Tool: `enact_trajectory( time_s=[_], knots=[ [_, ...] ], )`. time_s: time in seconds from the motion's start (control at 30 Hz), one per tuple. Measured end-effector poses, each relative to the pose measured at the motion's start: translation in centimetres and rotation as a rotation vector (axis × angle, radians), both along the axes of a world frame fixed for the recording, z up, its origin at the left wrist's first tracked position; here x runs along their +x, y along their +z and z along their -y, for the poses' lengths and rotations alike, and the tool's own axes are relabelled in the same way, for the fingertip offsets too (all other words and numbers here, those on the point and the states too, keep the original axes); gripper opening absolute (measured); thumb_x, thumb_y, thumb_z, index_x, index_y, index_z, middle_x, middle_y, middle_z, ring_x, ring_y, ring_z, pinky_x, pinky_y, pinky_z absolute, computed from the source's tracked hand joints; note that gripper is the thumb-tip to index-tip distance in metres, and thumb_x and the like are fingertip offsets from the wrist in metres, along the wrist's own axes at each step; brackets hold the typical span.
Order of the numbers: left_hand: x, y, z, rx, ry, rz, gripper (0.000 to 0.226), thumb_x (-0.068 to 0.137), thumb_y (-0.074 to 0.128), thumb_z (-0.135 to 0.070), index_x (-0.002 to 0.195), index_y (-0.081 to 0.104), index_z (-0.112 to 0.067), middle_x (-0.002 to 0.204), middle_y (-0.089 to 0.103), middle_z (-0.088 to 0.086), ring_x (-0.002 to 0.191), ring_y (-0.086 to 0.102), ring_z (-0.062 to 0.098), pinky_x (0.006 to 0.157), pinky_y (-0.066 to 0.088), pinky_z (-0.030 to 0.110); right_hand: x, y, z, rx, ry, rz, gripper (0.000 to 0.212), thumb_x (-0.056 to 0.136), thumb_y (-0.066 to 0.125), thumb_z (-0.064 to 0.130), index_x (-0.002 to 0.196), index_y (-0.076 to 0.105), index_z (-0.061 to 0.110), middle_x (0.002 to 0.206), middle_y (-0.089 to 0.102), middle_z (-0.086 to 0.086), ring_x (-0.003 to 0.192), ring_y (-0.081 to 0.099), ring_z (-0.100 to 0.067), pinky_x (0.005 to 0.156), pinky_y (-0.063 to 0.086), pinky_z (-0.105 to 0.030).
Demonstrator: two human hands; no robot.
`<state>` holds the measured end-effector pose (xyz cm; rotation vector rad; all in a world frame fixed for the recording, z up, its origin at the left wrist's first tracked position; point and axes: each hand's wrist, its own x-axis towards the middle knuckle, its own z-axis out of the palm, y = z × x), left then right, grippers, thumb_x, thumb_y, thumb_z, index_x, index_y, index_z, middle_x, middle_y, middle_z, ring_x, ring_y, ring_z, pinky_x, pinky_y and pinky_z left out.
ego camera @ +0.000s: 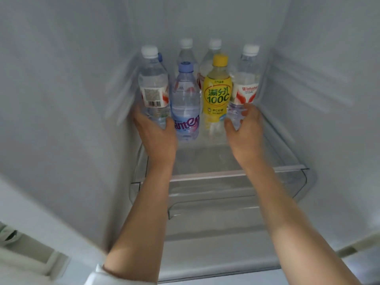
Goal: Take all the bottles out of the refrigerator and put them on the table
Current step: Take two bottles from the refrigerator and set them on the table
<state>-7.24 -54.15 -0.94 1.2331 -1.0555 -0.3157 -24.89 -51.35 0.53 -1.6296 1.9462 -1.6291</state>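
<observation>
Several bottles stand on a glass shelf (216,173) inside the refrigerator. My left hand (156,136) is wrapped around the base of a clear water bottle with a white cap (153,85) at the left. My right hand (244,132) grips the base of a clear white-capped bottle with a red and white label (245,85) at the right. Between them stand a pale blue bottle with a lilac cap (186,99) and a yellow bottle with a yellow cap (217,93). Two more white-capped bottles (186,50) (213,50) stand behind; a blue cap (160,57) peeks from behind the left bottle.
White refrigerator walls (61,99) close in on both sides. A clear drawer (205,202) sits below the shelf. The door's inner edge (30,243) shows at the lower left.
</observation>
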Motion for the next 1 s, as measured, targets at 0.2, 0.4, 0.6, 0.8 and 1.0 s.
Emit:
enact_trajectory(
  time_s=[0.2, 0.4, 0.6, 0.8, 1.0],
  knots=[
    [0.1, 0.4, 2.3, 0.013, -0.043, -0.095, 0.079, 0.071, 0.075, -0.018, 0.137, 0.035, -0.001, 0.134, 0.053, 0.017, 0.121, 0.058, 0.027, 0.101, 0.048, 0.044, -1.3, 0.3, 2.2, 0.034, -0.086, -0.012, 0.070, 0.080, 0.072, 0.020, 0.135, 0.034, 0.000, 0.130, 0.044, -0.022, 0.117, 0.046, -0.035, 0.088, 0.038, -0.030],
    [-0.1, 0.4, 2.8, 0.075, -0.058, -0.076, 0.077, 0.072, 0.079, -0.006, 0.137, 0.038, -0.007, 0.132, 0.057, 0.005, 0.104, 0.057, 0.002, 0.077, 0.042, 0.003, -2.5, 0.3, 4.4, 0.072, 0.043, 0.169, 0.067, 0.078, 0.076, 0.023, 0.130, 0.038, 0.005, 0.129, 0.054, -0.014, 0.117, 0.056, -0.027, 0.090, 0.048, -0.033],
    [-0.2, 0.3, 1.9, 0.084, 0.087, -0.001, 0.076, 0.066, 0.083, -0.011, 0.132, 0.047, -0.005, 0.124, 0.065, 0.009, 0.107, 0.065, 0.022, 0.086, 0.050, 0.023, -2.6, 0.2, 4.3, 0.037, 0.081, 0.235, 0.062, 0.079, 0.076, 0.019, 0.128, 0.039, 0.005, 0.130, 0.056, -0.008, 0.114, 0.057, -0.018, 0.083, 0.042, -0.018],
    [-0.2, 0.3, -0.9, 0.050, 0.144, 0.007, 0.074, 0.059, 0.086, -0.015, 0.126, 0.054, -0.009, 0.116, 0.069, 0.006, 0.099, 0.067, 0.022, 0.082, 0.053, 0.027, -2.9, 0.0, 2.8, -0.031, 0.066, 0.282, 0.060, 0.077, 0.077, 0.012, 0.124, 0.040, 0.005, 0.115, 0.056, 0.000, 0.102, 0.056, -0.012, 0.071, 0.039, 0.003],
    [-0.6, 0.1, -4.4, 0.062, 0.166, 0.045, 0.077, 0.054, 0.086, -0.025, 0.125, 0.056, -0.015, 0.113, 0.069, 0.000, 0.097, 0.067, 0.022, 0.082, 0.055, 0.037, -3.3, -0.1, -0.7, -0.033, 0.100, 0.274, 0.056, 0.077, 0.076, 0.014, 0.122, 0.044, 0.007, 0.115, 0.059, -0.001, 0.099, 0.056, -0.010, 0.070, 0.037, 0.005]
  ],
)
